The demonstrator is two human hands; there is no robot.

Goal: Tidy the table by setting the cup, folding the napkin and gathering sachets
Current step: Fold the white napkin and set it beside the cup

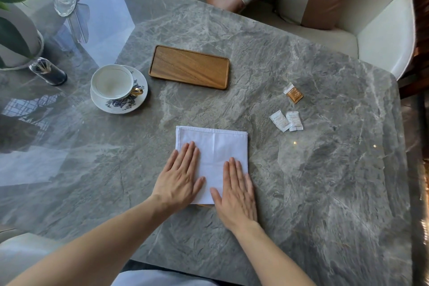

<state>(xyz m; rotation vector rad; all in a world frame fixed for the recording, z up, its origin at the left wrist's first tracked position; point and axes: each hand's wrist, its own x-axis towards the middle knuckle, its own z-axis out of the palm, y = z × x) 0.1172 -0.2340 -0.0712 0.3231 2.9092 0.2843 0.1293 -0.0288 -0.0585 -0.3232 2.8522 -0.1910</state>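
A white cloth napkin [214, 146], folded to a square, lies flat on the grey marble table [313, 181] in front of me. My left hand [178, 176] rests palm down on its left half, fingers stretched out. My right hand [236, 195] lies flat on its lower right part. A white cup [111, 81] with a gold handle stands upright on a flowered saucer [120, 104] at the left. Two white sachets [286, 121] lie side by side right of the napkin, and a brown sachet [293, 93] lies beyond them.
An empty wooden tray [189, 67] lies past the napkin. At the far left stand a potted plant [16, 30], a small dark glass bottle [48, 71] and a clear glass [66, 2]. A white armchair [371, 30] with cushions stands behind the table.
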